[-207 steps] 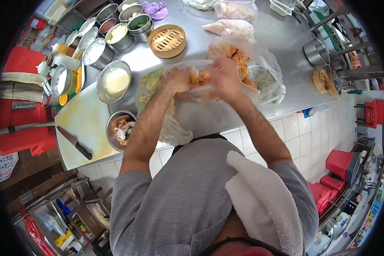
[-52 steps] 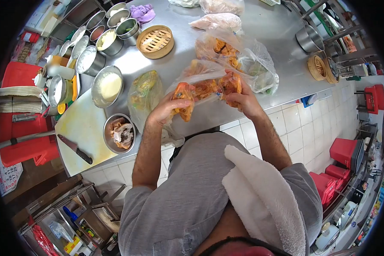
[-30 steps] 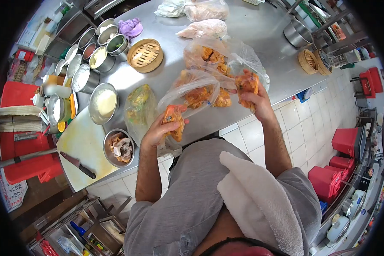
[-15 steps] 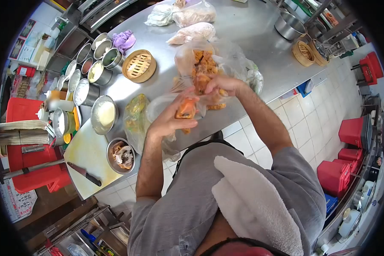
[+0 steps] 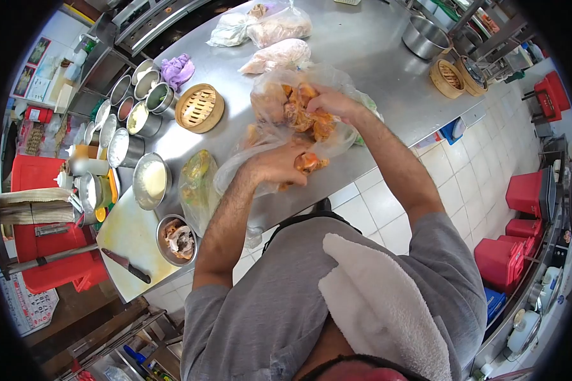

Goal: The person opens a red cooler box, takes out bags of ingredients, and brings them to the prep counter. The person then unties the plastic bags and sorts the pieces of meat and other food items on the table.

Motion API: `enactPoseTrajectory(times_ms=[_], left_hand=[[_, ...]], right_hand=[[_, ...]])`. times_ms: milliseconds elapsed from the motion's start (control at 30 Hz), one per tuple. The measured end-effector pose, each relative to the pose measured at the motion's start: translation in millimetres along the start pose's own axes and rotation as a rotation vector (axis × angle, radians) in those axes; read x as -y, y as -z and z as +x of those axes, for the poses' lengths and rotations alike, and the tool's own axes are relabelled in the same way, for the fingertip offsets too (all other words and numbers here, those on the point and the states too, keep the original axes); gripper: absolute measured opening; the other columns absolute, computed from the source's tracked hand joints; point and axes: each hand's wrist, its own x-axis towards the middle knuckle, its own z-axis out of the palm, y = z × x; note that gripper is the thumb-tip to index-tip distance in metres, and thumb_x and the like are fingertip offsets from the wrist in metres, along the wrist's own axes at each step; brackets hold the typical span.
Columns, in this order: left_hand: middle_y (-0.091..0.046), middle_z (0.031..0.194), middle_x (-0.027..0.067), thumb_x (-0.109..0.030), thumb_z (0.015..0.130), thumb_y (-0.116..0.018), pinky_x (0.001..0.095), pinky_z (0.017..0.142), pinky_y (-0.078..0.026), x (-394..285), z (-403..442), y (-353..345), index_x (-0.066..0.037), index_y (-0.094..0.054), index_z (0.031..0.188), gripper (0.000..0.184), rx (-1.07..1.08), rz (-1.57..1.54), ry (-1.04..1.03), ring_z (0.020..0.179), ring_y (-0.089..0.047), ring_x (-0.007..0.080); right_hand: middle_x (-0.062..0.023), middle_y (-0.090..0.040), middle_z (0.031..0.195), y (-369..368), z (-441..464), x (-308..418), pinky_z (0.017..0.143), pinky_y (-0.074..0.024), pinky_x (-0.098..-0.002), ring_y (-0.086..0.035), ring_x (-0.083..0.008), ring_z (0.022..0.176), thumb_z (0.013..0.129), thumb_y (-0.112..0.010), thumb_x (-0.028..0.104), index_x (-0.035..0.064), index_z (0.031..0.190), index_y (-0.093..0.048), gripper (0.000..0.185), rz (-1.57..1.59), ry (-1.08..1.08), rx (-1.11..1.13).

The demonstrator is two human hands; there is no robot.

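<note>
1. Our left hand [image 5: 278, 164] curls around an orange packet [image 5: 308, 163], low over the near side of the steel table [image 5: 356, 159].
2. Our right hand [image 5: 338, 105] reaches into the open mouth of a clear bag [image 5: 270, 105], fingers bent against orange chunks [image 5: 321, 130]; we cannot tell whether they grip any.
3. We judge the packet light, soft and perhaps slippery, best cupped around its thick middle. The thin bag likely gives and creases, so we would hold it by its rim.
4. A steel bowl [image 5: 166, 184] holds something pale yellow; a smaller bowl [image 5: 159, 244] holds brownish pieces.
5. A tied-looking bag [image 5: 198, 184] shows yellow-green contents, while pinkish contents fill another bag [image 5: 276, 56] beyond. The round bamboo steamer [image 5: 217, 114] sits farther left.
</note>
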Motion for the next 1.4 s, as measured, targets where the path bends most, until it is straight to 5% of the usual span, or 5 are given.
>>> enactPoseTrajectory(times_ms=[267, 400, 1067, 1267, 1400], left_hand=[[-0.045, 0.107, 0.0118, -0.022, 0.061, -0.07, 0.0323, 0.082, -0.044, 5.8, -55.2, 13.6, -0.003, -0.05, 0.113, 0.059, -0.124, -0.091, 0.101, 0.097, -0.051, 0.0238], [-0.045, 0.109, 0.0111, -0.02, 0.062, -0.07, 0.0315, 0.085, -0.042, 7.1, -63.0, 13.8, -0.002, -0.05, 0.112, 0.056, -0.206, -0.049, 0.02, 0.099, -0.05, 0.024], [-0.047, 0.113, 0.013, -0.025, 0.064, -0.07, 0.0339, 0.09, -0.041, 1.8, -61.8, 15.0, -0.006, -0.05, 0.115, 0.058, -0.384, -0.073, -0.106, 0.106, -0.051, 0.0277], [-0.05, 0.116, 0.011, -0.024, 0.071, -0.072, 0.0364, 0.085, -0.045, 41.9, -112.4, -11.4, 0.0, -0.045, 0.121, 0.062, -0.606, -1.017, -0.167, 0.098, -0.057, 0.0233], [-0.051, 0.118, 0.0156, -0.031, 0.081, -0.061, 0.0378, 0.081, -0.048, 77.8, -132.5, -53.1, -0.002, -0.039, 0.127, 0.059, -0.68, -1.257, -0.231, 0.097, -0.059, 0.0294]], right_hand=[[-0.0132, -0.056, 0.108, -5.6, 14.3, -6.6, 0.08, -0.0439, -0.0308, -0.053, -0.022, 0.094, 0.058, -0.057, 0.006, 0.0097, 0.135, -0.036, 0.08, -0.762, -0.004, 0.269], [-0.014, -0.057, 0.104, 4.9, 29.0, -1.1, 0.077, -0.0446, -0.0309, -0.054, -0.0216, 0.09, 0.057, -0.056, 0.005, 0.0108, 0.136, -0.035, 0.082, -0.758, -0.137, 0.476], [-0.0093, -0.055, 0.103, 16.6, 37.7, 84.9, 0.076, -0.0464, -0.0308, -0.057, -0.0194, 0.089, 0.07, -0.057, 0.009, 0.0085, 0.13, -0.04, 0.062, -0.133, 0.309, 0.108], [-0.0104, -0.056, 0.109, -4.4, -68.5, 60.7, 0.077, -0.0483, -0.0316, -0.059, -0.0217, 0.093, 0.076, -0.062, 0.012, 0.0042, 0.128, -0.042, 0.056, 0.54, 0.248, 0.399], [-0.0107, -0.056, 0.108, -22.1, -97.7, -6.1, 0.069, -0.0504, -0.0329, -0.061, -0.0257, 0.087, 0.074, -0.066, 0.014, 0.0055, 0.132, -0.037, 0.065, 0.41, 0.115, 0.424]])
